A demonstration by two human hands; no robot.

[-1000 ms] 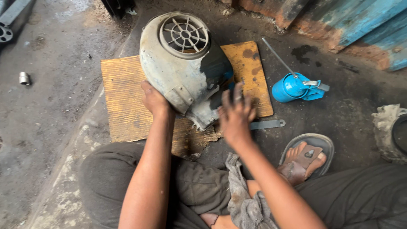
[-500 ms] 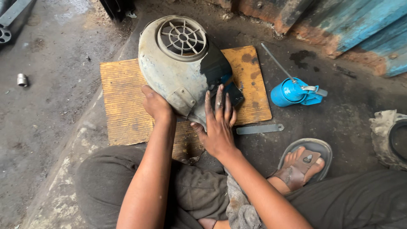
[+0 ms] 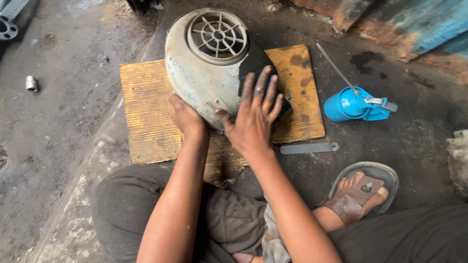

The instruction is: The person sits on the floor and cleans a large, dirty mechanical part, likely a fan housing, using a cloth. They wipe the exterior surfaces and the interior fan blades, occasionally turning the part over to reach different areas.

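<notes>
A worn grey fan cover [image 3: 204,73] with a round slotted grille [image 3: 218,35] rests on a yellowish board [image 3: 146,107] on the floor. My left hand [image 3: 184,116] grips its near left edge. Flat on the cover's dark right side lies my right hand [image 3: 253,114], fingers spread and pointing away from me. A dirty grey rag [image 3: 270,234] hangs between my knees.
A blue oil can [image 3: 353,104] with a long thin spout lies right of the board. A flat metal strip [image 3: 309,147] sits on the floor near it. My sandalled foot [image 3: 363,192] is at lower right. A small metal socket [image 3: 31,83] lies far left.
My right hand has come up from beside the cover's lower edge and now presses flat on its dark side. The left hand has kept its grip.
</notes>
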